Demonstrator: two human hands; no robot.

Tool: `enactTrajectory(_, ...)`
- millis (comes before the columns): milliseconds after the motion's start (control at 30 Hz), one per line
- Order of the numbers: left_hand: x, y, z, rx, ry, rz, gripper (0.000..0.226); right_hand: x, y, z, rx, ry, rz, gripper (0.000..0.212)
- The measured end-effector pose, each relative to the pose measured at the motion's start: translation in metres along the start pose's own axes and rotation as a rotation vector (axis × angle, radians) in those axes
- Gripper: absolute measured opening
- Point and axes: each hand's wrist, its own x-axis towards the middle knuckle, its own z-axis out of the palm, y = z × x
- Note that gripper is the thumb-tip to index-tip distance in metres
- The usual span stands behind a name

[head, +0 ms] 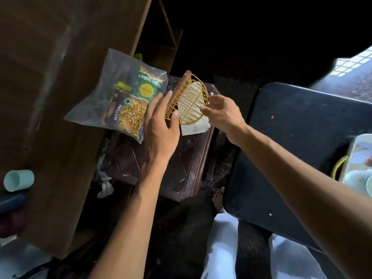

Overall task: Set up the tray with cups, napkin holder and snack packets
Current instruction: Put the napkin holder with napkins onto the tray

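Napkin holder [186, 98]: gold wire, tilted over the maroon tray [161, 162], white napkins [193, 125] inside. Our left hand [161, 125] clasps its base; our right hand [221, 111] fingers pinch its rim. Snack packets [128, 101]: bagged, left of the holder.

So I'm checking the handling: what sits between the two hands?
In the head view, the gold wire napkin holder with white napkins sits between the left hand and right hand; both touch it.

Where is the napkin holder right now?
The gold wire napkin holder is mid-frame in the head view, held between both hands over the dark brown tray, just right of the snack packets.
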Motion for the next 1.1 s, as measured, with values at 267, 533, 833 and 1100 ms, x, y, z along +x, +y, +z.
enactTrajectory(267,0.006,-0.009,0.011,0.296,-0.153,0.105,0.088,0.004,0.000,0.009,0.143,0.003,-0.012,0.022)
enactTrajectory(533,0.014,-0.006,0.008,0.321,-0.171,0.157,0.099,-0.003,-0.009,0.014,0.046,0.037,-0.139,0.010)
enactTrajectory(833,0.001,0.009,-0.003,-0.012,-0.039,0.094,0.087,-0.029,-0.012,-0.010,0.142,-0.090,-0.242,0.018)
enactTrajectory(1100,-0.058,0.045,0.001,-0.781,-0.181,-0.219,0.073,-0.095,0.017,-0.056,0.337,0.193,-0.242,0.025)
